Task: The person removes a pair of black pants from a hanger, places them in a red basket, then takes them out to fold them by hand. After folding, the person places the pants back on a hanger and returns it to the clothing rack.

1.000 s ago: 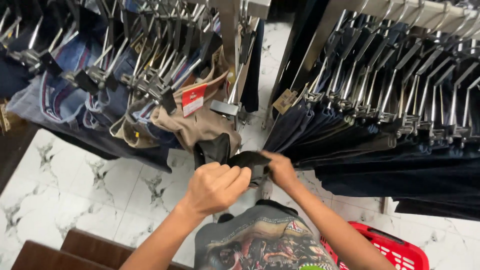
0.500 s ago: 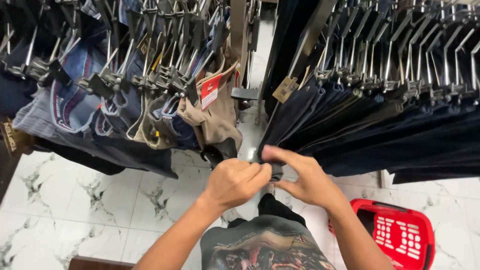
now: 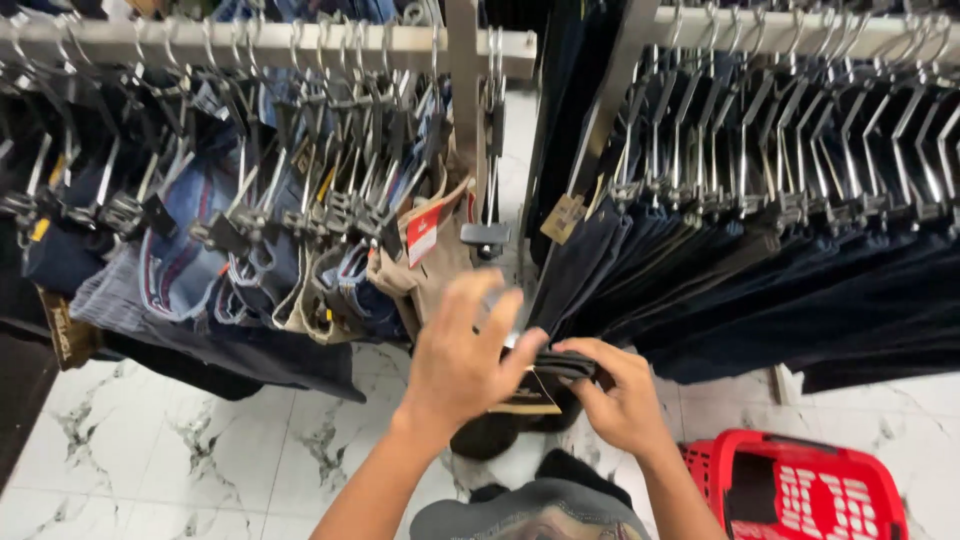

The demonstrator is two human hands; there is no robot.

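RISK: dark folded garment (image 3: pixel 560 365) could slip to the marble floor (image 3: pixel 180 450) if either pinch loosens, judging by its shallow hold | LEFT: left hand (image 3: pixel 462 360) pressed over garment's near end, fingers closed on it | RIGHT: right hand (image 3: pixel 622 400) pinching its far edge | WHERE: garment between both hands, below hanging navy trousers (image 3: pixel 700 280), near the red basket (image 3: pixel 800 490)

one head view, looking steeply down, close on hands (image 3: pixel 540 385) below clothing racks (image 3: pixel 260 45).
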